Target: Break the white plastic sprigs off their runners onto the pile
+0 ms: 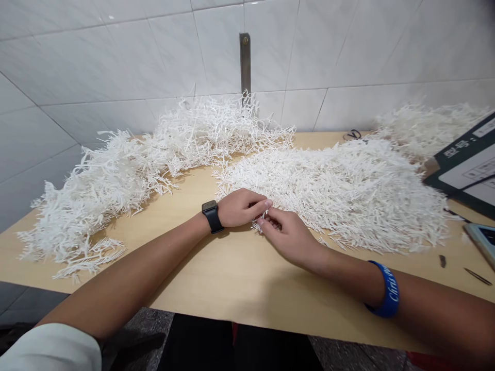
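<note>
My left hand, with a black watch at its wrist, meets my right hand near the middle of the table. Thumb and fingers of both are closed in a pinch around a small white plastic piece, mostly hidden by the fingertips. Just beyond and to the right lies a broad heap of short white plastic bits, its near edge by my fingers. A looser heap of long, branched white plastic strands curves along the left and back.
The wooden table backs onto a tiled wall with a metal strip. At right are another white heap, a dark printed box, a phone, a thin pointed tool and a small dark scrap. A black cord lies behind.
</note>
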A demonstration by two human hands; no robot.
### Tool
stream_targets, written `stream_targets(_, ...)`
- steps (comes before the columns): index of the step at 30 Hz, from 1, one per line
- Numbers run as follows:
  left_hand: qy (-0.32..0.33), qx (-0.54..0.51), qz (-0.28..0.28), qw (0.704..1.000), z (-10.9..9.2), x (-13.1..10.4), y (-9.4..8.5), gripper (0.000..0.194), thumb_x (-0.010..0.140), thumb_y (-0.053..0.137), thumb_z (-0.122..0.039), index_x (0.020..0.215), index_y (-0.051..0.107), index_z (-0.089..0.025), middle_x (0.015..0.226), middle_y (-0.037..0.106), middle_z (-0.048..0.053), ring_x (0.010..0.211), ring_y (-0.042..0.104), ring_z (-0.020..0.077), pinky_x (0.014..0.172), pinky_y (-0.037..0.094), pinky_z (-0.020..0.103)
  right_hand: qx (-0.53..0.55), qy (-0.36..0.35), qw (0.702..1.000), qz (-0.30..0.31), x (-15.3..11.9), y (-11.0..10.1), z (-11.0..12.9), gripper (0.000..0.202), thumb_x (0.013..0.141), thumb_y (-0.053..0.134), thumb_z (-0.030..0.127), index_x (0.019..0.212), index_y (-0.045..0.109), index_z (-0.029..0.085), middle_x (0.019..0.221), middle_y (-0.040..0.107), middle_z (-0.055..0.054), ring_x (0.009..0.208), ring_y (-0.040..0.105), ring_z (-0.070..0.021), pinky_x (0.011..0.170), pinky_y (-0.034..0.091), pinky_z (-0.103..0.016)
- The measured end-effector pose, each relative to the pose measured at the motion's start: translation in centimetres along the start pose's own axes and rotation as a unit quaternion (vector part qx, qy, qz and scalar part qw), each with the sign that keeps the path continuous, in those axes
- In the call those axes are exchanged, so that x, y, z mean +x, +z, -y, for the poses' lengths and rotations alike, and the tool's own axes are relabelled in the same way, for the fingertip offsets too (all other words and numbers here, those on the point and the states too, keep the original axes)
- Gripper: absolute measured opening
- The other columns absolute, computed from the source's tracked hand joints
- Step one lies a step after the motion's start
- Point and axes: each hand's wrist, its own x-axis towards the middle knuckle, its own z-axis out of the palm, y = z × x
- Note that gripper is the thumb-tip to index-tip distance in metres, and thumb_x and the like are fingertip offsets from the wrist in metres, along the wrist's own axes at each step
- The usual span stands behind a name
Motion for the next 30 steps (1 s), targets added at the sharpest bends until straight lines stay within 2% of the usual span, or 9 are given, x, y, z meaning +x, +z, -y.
stream_targets(14, 0.011, -0.007, 0.002, 1.000, 0.13, 0.03, 0.00, 0.050, 0.100, 0.034, -0.044, 0.064, 0.054, -0.015, 0.057, 0.052, -0.002, 0.054, 0.043, 0.0094, 0.056, 0.031, 0.024, -0.009, 0.003, 1.000, 0.000, 0.07, -0.01, 0.09, 0.023, 0.092, 0.050, 0.029, 0.071, 0.052, 0.018, 0.062, 0.055, 0.003, 0.056, 0.049, -0.0122, 0.052, 0.032, -0.026)
stream_targets(25, 0.002, -0.025, 0.004, 1.000, 0.02, 0.06, 0.01, 0.049, 0.099, 0.035, -0.043, 0.062, 0.052, -0.015, 0.055, 0.050, -0.003, 0.054, 0.042, 0.0093, 0.056, 0.031, 0.024, -0.022, 0.019, 0.999, 0.012, -0.01, -0.24, 0.52, 0.022, 0.092, 0.049, 0.028, 0.075, 0.057, 0.018, 0.068, 0.061, 0.000, 0.060, 0.052, -0.0136, 0.054, 0.033, -0.027)
stream_targets(30, -0.005, -0.028, 0.000, 1.000, 0.07, 0.12, 0.09, 0.049, 0.099, 0.036, -0.042, 0.062, 0.053, -0.015, 0.056, 0.052, -0.002, 0.054, 0.044, 0.0094, 0.056, 0.031, 0.024, -0.025, 0.021, 0.999, 0.013, 0.03, -0.23, 0.55, 0.022, 0.091, 0.049, 0.028, 0.074, 0.057, 0.018, 0.066, 0.059, 0.000, 0.058, 0.050, -0.0134, 0.054, 0.033, -0.027)
